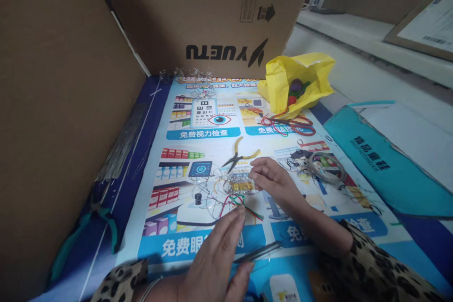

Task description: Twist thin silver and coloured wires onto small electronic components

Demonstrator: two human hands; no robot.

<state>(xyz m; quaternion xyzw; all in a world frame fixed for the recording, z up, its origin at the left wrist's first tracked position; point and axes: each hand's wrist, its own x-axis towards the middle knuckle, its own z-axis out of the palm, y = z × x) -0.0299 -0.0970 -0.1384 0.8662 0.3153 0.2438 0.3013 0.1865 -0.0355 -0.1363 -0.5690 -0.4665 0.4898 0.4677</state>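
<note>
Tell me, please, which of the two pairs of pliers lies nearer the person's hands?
The yellow-handled pliers, lying on the poster just beyond the right hand; the green-handled pliers lie far left, beside the cardboard wall.

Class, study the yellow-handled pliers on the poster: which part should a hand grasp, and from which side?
Grip the two yellow handles of the pliers, coming from the far right: they splay open that way, while the dark tips point near-left at the wire tangle.
</note>
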